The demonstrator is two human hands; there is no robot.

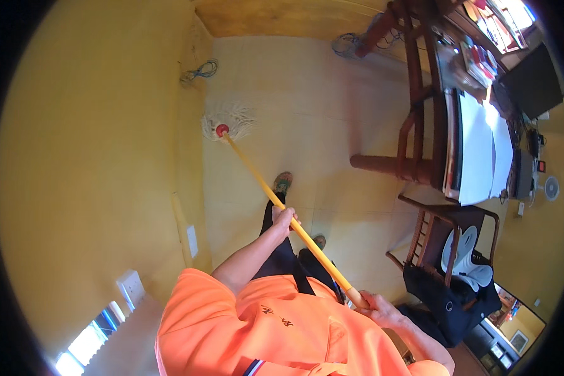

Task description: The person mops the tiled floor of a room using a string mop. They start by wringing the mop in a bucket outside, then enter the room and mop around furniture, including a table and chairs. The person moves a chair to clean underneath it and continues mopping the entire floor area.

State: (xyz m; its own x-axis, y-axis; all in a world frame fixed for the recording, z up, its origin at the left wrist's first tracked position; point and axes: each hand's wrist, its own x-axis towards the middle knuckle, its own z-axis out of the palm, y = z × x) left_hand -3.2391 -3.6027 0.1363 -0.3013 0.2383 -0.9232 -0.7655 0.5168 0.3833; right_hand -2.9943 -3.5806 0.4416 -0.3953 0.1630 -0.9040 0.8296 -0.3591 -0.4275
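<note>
A string mop runs slantwise across the view, its long yellow handle (257,177) leading down to a red hub and a white string head (237,117). The strings lie spread on the pale tiled floor beside the left wall. My left hand (284,219) is wrapped round the middle of the handle. Near its top end, close to my waist, my right hand (377,308) grips the handle. Below the handle, one shoe (282,182) shows ahead and the other shoe (319,242) is partly hidden.
Coiled cables (200,71) lie by the far left corner. On the right stands a dark wooden table (442,125) with papers (482,150) on top and thick legs. Nearer is a wooden chair (420,241) with a dark bag (448,307). A yellow wall (94,156) rises at left.
</note>
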